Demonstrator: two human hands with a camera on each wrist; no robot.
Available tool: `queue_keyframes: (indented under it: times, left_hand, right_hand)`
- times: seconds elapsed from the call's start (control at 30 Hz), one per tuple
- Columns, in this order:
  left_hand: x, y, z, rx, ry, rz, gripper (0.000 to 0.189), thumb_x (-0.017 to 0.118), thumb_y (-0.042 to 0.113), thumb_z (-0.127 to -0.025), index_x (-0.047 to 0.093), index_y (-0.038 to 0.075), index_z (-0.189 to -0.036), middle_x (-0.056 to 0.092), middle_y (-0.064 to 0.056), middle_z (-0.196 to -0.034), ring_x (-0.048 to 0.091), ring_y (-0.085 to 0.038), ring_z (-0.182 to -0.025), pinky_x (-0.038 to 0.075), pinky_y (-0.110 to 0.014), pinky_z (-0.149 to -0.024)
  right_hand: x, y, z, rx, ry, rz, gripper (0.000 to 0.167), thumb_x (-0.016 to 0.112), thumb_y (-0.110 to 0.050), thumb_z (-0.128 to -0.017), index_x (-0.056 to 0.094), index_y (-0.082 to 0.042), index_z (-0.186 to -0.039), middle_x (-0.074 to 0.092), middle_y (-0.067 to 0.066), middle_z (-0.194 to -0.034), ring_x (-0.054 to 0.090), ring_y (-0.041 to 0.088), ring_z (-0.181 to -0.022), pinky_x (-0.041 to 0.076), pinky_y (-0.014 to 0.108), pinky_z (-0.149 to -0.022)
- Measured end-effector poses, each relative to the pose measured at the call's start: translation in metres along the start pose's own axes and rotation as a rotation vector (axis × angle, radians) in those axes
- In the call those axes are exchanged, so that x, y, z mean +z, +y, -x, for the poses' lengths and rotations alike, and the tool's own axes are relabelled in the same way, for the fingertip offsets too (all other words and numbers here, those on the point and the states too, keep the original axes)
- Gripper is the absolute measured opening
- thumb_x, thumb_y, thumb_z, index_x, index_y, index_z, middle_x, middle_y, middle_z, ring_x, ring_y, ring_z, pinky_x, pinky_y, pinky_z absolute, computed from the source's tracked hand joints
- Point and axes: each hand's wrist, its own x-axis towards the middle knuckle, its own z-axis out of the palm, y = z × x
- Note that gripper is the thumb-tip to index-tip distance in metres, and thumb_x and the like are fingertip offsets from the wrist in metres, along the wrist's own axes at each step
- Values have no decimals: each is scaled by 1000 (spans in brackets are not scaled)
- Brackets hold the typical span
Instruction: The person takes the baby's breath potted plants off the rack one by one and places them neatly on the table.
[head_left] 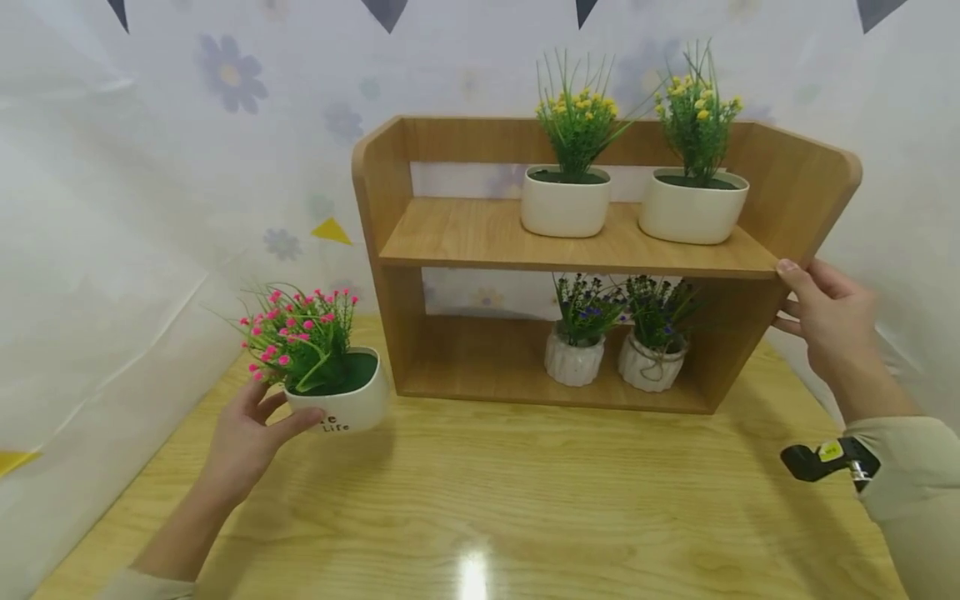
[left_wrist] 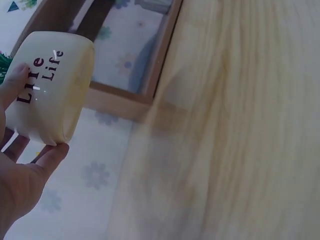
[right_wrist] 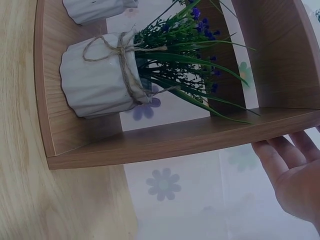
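Observation:
My left hand [head_left: 243, 437] grips a white oval flowerpot [head_left: 356, 400] of pink artificial flowers [head_left: 296, 333], thumb across its front and fingers round the side. In the left wrist view "Life" lettering shows on the pot [left_wrist: 52, 85], which is held in the air over the table. At the right, my right hand [head_left: 836, 321] holds the side panel of a two-tier wooden shelf [head_left: 465, 242], thumb at the front edge by the upper board and fingers behind the outer face. The right wrist view shows those fingers [right_wrist: 280, 155] against the panel's outside.
Two white pots [head_left: 566, 204] with yellow flowers stand on the upper board's right half. Below, two ribbed white pots [head_left: 652, 362] with purple flowers and twine stand on the lower board. The shelf sits on a wooden table [head_left: 525, 492] before a flower-patterned cloth [head_left: 292, 125].

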Motion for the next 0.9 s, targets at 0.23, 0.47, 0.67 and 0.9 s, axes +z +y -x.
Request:
queue_keyframes:
  times: [0.23, 0.47, 0.67, 0.9]
  left_hand:
    - [-27, -29, 1, -14, 1, -91, 86, 78, 15, -90, 30, 33, -159, 28, -1, -162, 37, -42, -133, 48, -14, -86]
    - [-50, -58, 7, -62, 5, -158, 83, 75, 17, -93, 28, 25, -160, 31, 2, -160, 46, -7, -122, 50, -15, -84]
    - [-61, -71, 6, -98, -13, -191, 80, 72, 20, -96, 25, 16, -161, 26, -8, -162, 46, -2, -121, 51, -15, -83]
    - [-68, -77, 6, -116, -25, -265, 81, 71, 24, -97, 22, 12, -161, 16, -22, -164, 43, -39, -135, 48, -11, -81]
  right_hand:
    - [1, 1, -2, -1, 0, 25, 58, 76, -32, -91, 58, -20, -144, 59, -2, -137, 71, 3, -76, 58, 24, -58]
    - [1, 4, 0, -18, -8, 32, 49, 75, -32, -92, 64, -18, -137, 61, -2, -129, 71, 3, -77, 58, 23, -58]
    - [-1, 5, 1, -34, -1, -6, 41, 76, -29, -92, 69, -17, -130, 67, -7, -112, 72, 5, -76, 58, 24, -57]
    - [-3, 3, -1, -34, 3, -2, 50, 76, -30, -91, 64, -18, -138, 63, -2, -128, 72, 5, -78, 59, 25, -59]
